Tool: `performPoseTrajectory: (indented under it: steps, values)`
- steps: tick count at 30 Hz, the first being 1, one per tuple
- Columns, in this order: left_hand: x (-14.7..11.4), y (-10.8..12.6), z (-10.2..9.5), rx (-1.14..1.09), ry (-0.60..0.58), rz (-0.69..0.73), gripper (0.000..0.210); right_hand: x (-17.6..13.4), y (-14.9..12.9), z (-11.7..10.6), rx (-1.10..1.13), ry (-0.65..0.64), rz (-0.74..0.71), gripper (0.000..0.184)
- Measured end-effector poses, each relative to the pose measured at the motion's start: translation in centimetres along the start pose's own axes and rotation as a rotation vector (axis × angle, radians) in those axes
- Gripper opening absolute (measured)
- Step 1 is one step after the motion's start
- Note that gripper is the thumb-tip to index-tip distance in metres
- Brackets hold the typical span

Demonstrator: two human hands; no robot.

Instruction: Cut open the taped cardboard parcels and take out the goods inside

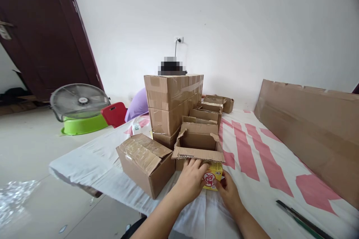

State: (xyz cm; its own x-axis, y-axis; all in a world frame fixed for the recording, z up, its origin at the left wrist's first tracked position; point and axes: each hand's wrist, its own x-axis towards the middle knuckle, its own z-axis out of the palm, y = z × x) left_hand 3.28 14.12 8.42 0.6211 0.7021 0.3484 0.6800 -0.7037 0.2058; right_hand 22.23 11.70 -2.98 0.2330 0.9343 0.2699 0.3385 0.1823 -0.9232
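Note:
A small yellow box (211, 176) with a red and white round label of printed characters is between my two hands, low in front of an open cardboard carton (199, 154). My left hand (193, 179) grips its left side, the fingers reaching over near the carton's front flap. From the right, my right hand (227, 190) holds the other side, thumb on the front face. Both hands are closed on the box. The carton's inside shows only in part. To the left sits a closed, taped cardboard carton (147, 160), tilted in view.
Stacked taped cartons (168, 106) stand behind, hiding most of a person. More open cartons (206, 114) line up toward the wall. A utility knife (301, 218) lies at right, near a large cardboard sheet (305, 130). A fan (81, 101) and red chair (113, 114) are left.

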Motion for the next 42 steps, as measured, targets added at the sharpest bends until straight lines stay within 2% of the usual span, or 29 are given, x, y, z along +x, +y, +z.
performPoseTrajectory:
  steps: [6,11,20,23,28,34,36,38,42]
  values:
    - [0.0,-0.4,1.0,0.059,-0.001,-0.035,0.039,0.1,-0.2,0.0,-0.013,0.001,0.012,0.049]
    - [0.2,-0.4,1.0,0.078,-0.020,-0.045,0.039,0.2,-0.2,0.1,-0.023,0.025,0.024,0.050]
    - [0.2,-0.4,1.0,0.067,-0.020,-0.030,0.052,0.1,-0.6,0.1,-0.038,0.035,0.028,0.048]
    - [0.4,-0.6,1.5,0.096,0.040,-0.065,0.052,0.0,-0.7,0.2,-0.023,0.024,0.022,0.048]
    - [0.6,-1.0,2.1,0.209,0.160,-0.249,0.041,0.0,-0.3,0.3,-0.019,0.047,0.000,0.050]
    - [0.1,-0.4,1.0,0.229,0.248,-0.311,0.026,0.1,-0.1,0.2,-0.072,0.025,-0.035,0.040]
    - [0.1,0.0,0.4,0.229,0.229,-0.334,0.021,0.1,-0.1,0.3,-0.076,0.018,-0.041,0.037]
    - [0.2,0.3,0.0,0.211,0.163,-0.341,0.018,0.2,0.0,0.3,-0.078,0.015,-0.044,0.034]
    - [0.3,0.5,0.0,0.081,-0.128,-0.375,0.018,0.2,0.0,0.3,-0.087,0.011,-0.047,0.028]
